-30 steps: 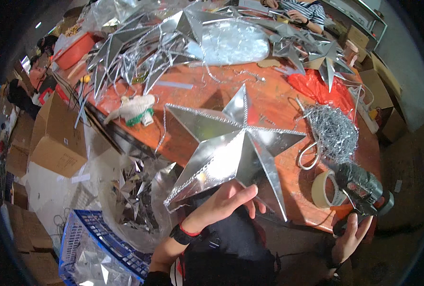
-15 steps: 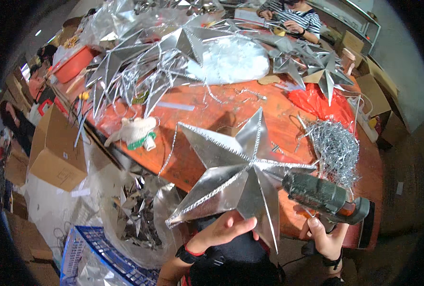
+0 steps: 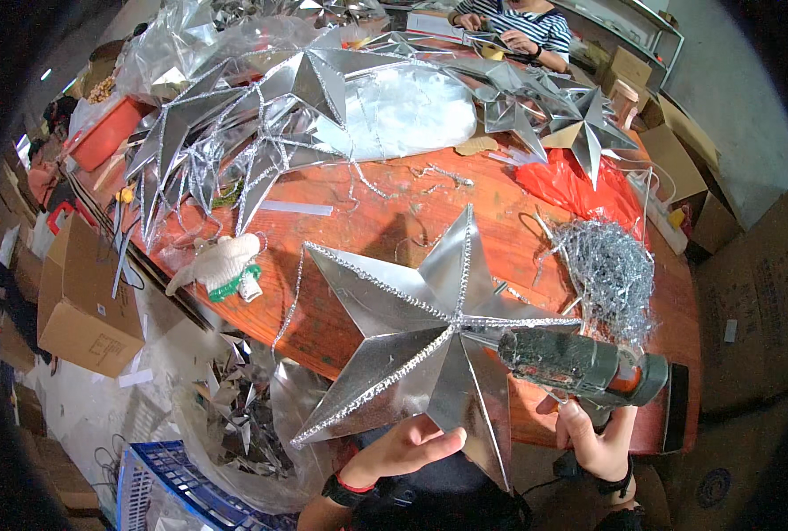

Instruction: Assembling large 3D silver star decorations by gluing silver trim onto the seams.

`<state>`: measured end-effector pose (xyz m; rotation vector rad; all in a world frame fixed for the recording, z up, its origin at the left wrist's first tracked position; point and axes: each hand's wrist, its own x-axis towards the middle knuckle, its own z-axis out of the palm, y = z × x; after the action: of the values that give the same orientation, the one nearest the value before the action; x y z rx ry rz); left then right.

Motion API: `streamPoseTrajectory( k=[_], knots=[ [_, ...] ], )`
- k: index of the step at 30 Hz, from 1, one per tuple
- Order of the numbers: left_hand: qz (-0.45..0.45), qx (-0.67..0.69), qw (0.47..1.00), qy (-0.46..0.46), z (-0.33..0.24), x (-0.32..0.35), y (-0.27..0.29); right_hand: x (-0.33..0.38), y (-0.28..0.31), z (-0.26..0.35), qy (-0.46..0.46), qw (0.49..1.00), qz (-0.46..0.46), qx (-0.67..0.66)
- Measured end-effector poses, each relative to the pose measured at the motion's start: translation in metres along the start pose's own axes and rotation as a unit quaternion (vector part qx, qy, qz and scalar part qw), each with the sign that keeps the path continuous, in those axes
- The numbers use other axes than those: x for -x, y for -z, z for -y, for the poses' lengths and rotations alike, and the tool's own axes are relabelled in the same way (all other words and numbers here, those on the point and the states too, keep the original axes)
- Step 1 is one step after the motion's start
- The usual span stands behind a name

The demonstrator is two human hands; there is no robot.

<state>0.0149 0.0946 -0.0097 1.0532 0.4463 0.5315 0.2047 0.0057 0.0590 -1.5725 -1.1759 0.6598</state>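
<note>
A large silver five-pointed star point(image 3: 372, 296) with silver tinsel cord along several ridges is held over the near edge of the orange-red table. My left hand point(image 3: 403, 453) supports it from below, its thumb in front of the lower edge and its fingers partly hidden behind. In my right hand point(image 3: 599, 445) is a dark green glue gun point(image 3: 567, 361), gripped by its handle. The thin metal nozzle points left, at or very close to the star's centre. A loose end of cord hangs from the star's upper left point.
Tangled silver tinsel point(image 3: 605, 274) lies right of the star, below a red plastic bag point(image 3: 580, 186). More silver stars point(image 3: 301, 84) cover the far table. A white-and-green cloth bundle point(image 3: 221, 267) sits left. A blue crate point(image 3: 177, 487) stands below left. Another person point(image 3: 527, 35) works across the table.
The glue gun's nozzle has come left and nearer the star's centre. My view has shifted slightly, and both hands keep their holds.
</note>
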Motion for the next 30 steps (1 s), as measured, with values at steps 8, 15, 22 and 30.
streamPoseTrajectory(
  k=[8,15,22,30],
  knots=[
    [0.015,-0.028,0.999,0.008,0.011,0.007,0.009,0.004,-0.003,0.016,-0.082,0.995,-0.014,-0.051],
    [0.073,0.076,0.994,-0.007,0.013,0.006,0.018,0.002,-0.004,-0.005,0.026,0.999,-0.004,0.043],
    [-0.082,0.053,0.995,-0.004,0.018,0.005,0.013,-0.001,0.004,0.014,0.005,0.999,-0.050,0.010],
    [-0.066,0.038,0.996,-0.045,0.018,0.003,0.013,0.027,0.017,0.018,0.002,0.999,-0.029,-0.042]
  ],
)
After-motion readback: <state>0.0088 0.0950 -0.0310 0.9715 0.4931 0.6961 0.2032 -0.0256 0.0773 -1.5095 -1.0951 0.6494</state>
